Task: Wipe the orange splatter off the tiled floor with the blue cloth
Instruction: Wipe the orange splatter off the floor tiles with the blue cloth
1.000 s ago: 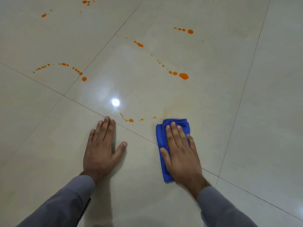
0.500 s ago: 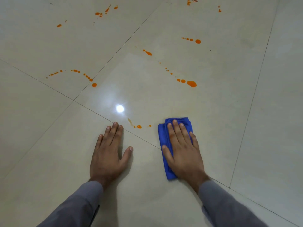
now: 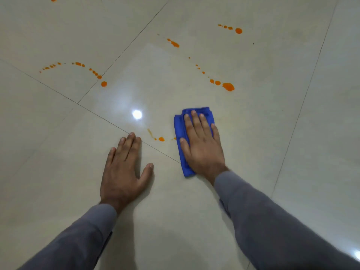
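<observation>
Glossy cream tiled floor (image 3: 253, 133) crossed by thin dark grout lines, one round light glare (image 3: 137, 114) reflected near the middle. Folded blue microfibre cloth (image 3: 180, 131) flat beneath right hand (image 3: 201, 145), fingers straight and pressing down on it. Left hand (image 3: 122, 170) spread flat on bare tile just left of the cloth, holding nothing. Five visible trails of orange splatter: nearest drops (image 3: 161, 139) between the two hands, touching the cloth's left edge; curved arc (image 3: 78, 64) far left; large blob chain (image 3: 228, 86) beyond the cloth; two short streaks further back. Two grey sleeves (image 3: 272, 221) at bottom.
</observation>
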